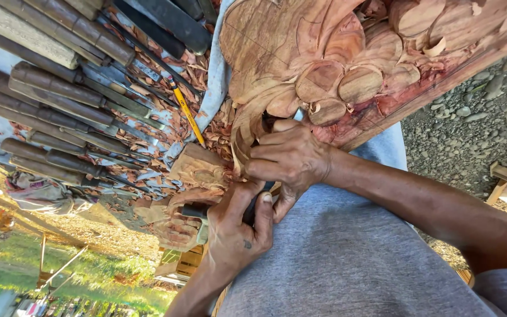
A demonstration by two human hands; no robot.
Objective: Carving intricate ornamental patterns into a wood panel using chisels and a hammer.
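1. A dark-handled chisel (256,202) sits between both hands, its tip hidden against the lower edge of the reddish wood carving (324,64).
2. The left hand (239,232) is wrapped tight round the handle; the right hand (289,158) is clenched just above it, fingers pressed to the carving.
3. The hands touch each other.
4. Beside them lie a wooden mallet (198,167), a yellow pencil (188,111), rows of chisels (60,88) and wood shavings (177,126).

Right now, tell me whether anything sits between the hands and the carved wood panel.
Nothing visible does. The upper hand presses straight against the carved wood panel, and the lower hand grips a dark tool handle just beneath it.
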